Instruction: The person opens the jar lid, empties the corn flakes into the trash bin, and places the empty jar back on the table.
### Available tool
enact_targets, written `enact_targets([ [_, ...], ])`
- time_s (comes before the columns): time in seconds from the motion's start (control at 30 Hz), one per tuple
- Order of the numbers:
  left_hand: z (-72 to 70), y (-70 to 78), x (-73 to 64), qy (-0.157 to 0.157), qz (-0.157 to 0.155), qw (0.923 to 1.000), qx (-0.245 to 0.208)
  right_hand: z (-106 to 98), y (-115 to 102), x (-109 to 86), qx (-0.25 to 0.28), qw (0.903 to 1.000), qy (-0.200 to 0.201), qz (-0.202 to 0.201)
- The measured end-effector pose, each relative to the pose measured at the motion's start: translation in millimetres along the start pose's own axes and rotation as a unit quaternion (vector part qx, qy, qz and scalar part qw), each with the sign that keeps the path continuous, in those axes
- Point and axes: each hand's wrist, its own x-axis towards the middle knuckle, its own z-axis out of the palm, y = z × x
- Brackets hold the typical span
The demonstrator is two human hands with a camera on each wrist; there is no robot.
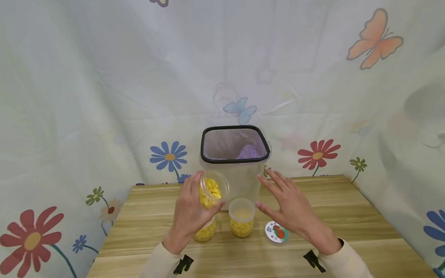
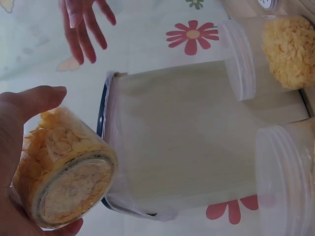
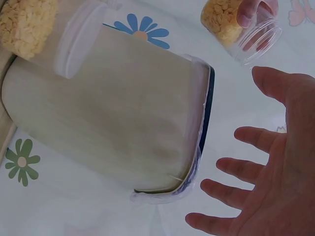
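My left hand (image 1: 189, 210) grips a clear jar (image 1: 211, 190) of yellow flakes, raised above the table and tilted with its uncovered mouth to the right. In the left wrist view, the base of this jar (image 2: 74, 184) faces the camera. Two more flake jars stand below: a middle jar (image 1: 241, 226) and a left jar (image 1: 205, 233) partly hidden by my left hand. My right hand (image 1: 290, 204) hovers with spread fingers, holding nothing, right of the middle jar. Beneath it lies a round lid (image 1: 276, 233) with a red fruit picture.
Behind the jars stands a pale bin (image 1: 243, 177) with a black rim, lined with a purplish bag (image 1: 249, 152). The wooden table (image 1: 146, 216) ends at a flower-printed curtain (image 1: 104, 96) that hangs behind and along both sides.
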Motion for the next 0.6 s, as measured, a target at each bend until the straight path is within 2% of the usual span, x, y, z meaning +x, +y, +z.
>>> enact_targets([
  [0.17, -1.6, -0.9, 6.4, 0.004, -0.002, 1.0, 0.001, -5, 0, 10.5, 0.001, 1.0, 0.007, -0.003],
  [0.37, -3.1, -3.2, 18.9, 0.013, 0.016, 0.9998, -0.004, -9, 3, 24.6, 0.007, 0.9998, 0.017, -0.001],
  [0.6, -3.8, -5.8, 31.4, 0.026, 0.031, 0.9992, 0.0, -10, 11, 36.2, 0.013, 0.9997, 0.01, 0.019],
])
